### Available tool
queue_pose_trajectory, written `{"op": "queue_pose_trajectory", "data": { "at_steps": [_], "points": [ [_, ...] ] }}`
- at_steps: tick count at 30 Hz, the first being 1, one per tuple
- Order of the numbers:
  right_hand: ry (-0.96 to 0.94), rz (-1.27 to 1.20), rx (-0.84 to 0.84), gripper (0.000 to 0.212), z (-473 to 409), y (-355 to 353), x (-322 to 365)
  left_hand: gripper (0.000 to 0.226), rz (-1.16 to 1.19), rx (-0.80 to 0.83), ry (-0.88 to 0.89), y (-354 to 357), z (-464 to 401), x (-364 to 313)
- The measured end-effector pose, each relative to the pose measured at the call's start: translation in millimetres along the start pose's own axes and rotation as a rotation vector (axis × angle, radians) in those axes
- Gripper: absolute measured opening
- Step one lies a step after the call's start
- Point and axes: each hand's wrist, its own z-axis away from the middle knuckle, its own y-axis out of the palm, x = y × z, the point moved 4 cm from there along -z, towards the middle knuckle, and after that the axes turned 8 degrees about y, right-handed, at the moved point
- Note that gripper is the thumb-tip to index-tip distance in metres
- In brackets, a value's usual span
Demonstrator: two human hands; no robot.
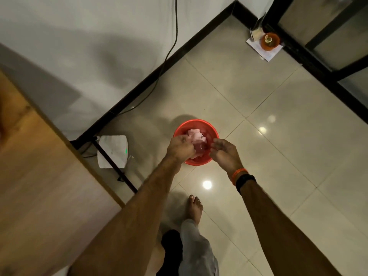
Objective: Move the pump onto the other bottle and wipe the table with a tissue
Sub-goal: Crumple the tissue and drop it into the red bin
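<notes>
Both hands are held out over a red bin [179,130] that stands on the tiled floor [258,148], well clear of the wooden worktop [39,166] at the left of the head view. The left hand [180,147] is seen with its fingers curled; a pale corner of tissue [194,135] shows just beneath it, but whether that piece is pinched or lies already in the bin cannot be told. The right hand [225,151] is seen with its fingers loosely bent and nothing visibly gripped; it is held beside the left, above the bin's near rim. Crumpled pale tissue is seen inside the bin.

The placement is judged to serve disposal: the hands are brought directly above the opening so that used tissue falls inside and not on the floor. The wiping step is therefore judged to be finished or nearly so.

Neither the pump nor either bottle is in view, so their condition cannot be confirmed. One bare foot [195,207] is planted just short of the bin. A white device [112,151] with a green light lies by the worktop's leg, and a cable [175,36] is run down the wall.
</notes>
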Motion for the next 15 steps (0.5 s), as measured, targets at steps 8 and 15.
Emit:
{"op": "queue_pose_trajectory", "data": {
  "at_steps": [8, 15],
  "points": [
    [-0.160, 0.034, -0.017, 0.032, 100.5, 9.6, 45.1, 0.021, 0.042, -0.025, 0.088, -49.7, 89.9, -54.8],
    [-0.404, 0.136, 0.076, 0.037, 219.1, 57.4, 101.2, 0.048, 0.111, -0.187, 0.237, -144.2, 196.4, -97.1]
  ]
}}
